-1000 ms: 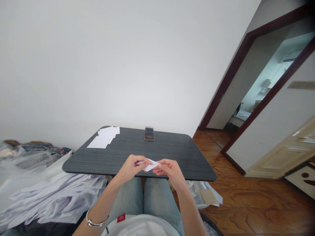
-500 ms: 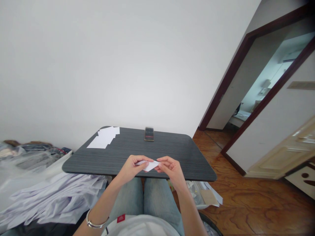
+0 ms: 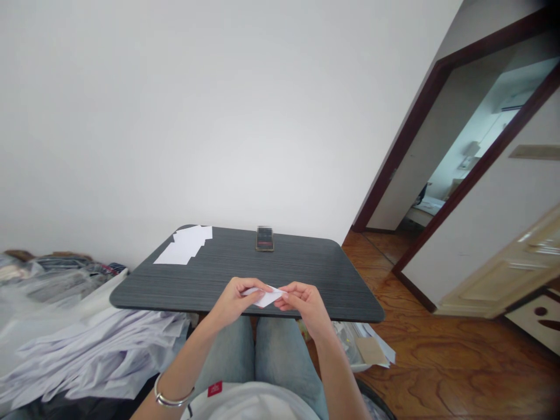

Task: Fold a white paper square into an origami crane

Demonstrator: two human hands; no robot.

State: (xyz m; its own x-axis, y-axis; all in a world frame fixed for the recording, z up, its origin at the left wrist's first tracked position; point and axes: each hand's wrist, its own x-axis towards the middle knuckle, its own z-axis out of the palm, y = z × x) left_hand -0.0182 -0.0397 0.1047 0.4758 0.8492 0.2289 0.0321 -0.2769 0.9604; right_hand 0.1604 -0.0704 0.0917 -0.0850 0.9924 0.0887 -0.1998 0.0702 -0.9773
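A small folded piece of white paper (image 3: 268, 298) is held up between my two hands, just over the near edge of the dark table (image 3: 227, 256). My left hand (image 3: 238, 297) pinches its left side between thumb and fingers. On the other side, my right hand (image 3: 301, 298) grips the right corner with thumb and fingertips. The fingers cover both ends of the paper, so its full shape is hidden.
White paper sheets (image 3: 181, 246) overlap at the table's far left. A phone-like device (image 3: 265, 239) stands near the back edge by the wall. Crumpled white cloth (image 3: 100, 356) lies left of the table; a bin with papers (image 3: 370, 349) sits below right.
Both hands keep their grip on the folded paper and have shifted only very slightly. The sheets and the device stay where they were.
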